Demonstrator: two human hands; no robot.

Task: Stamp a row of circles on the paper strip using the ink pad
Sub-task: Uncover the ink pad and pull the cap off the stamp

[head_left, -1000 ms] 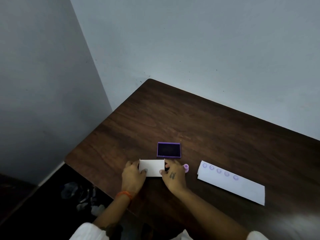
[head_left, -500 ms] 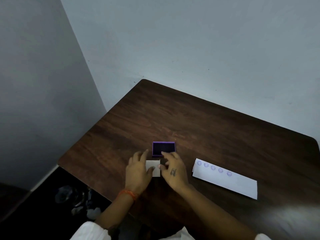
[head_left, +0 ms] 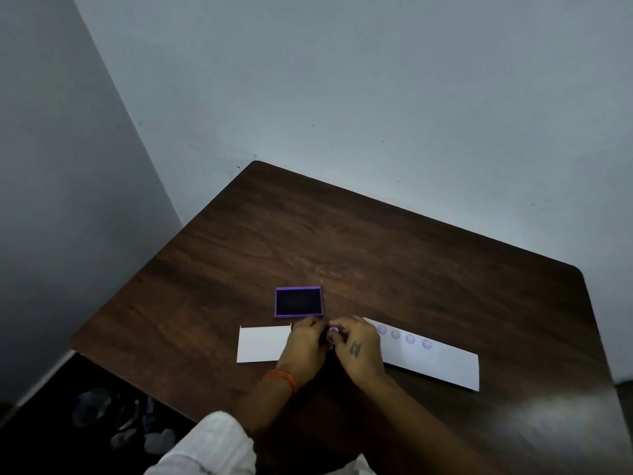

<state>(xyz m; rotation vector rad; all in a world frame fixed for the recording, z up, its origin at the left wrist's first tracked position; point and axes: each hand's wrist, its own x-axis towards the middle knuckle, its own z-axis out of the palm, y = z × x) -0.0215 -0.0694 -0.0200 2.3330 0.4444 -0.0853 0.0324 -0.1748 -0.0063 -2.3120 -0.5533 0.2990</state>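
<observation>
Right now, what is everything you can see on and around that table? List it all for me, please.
Table: one, dark brown wood, set in the corner of two walls.
Ink pad: one, purple, open, mid-table just beyond the hands.
Card: one, white, blank, flat, left of the hands.
Strip: one, white, flat, right of the hands.
Circles: four show, pale purple, in a row along the strip's far edge.
Stamp: one, pink-purple, small, between the fingers of both hands.
Clutter: dim, on the floor left of the table; too dark to name.
Left hand: orange wristband, white sleeve.
Right hand: dark mark on its back.
</observation>
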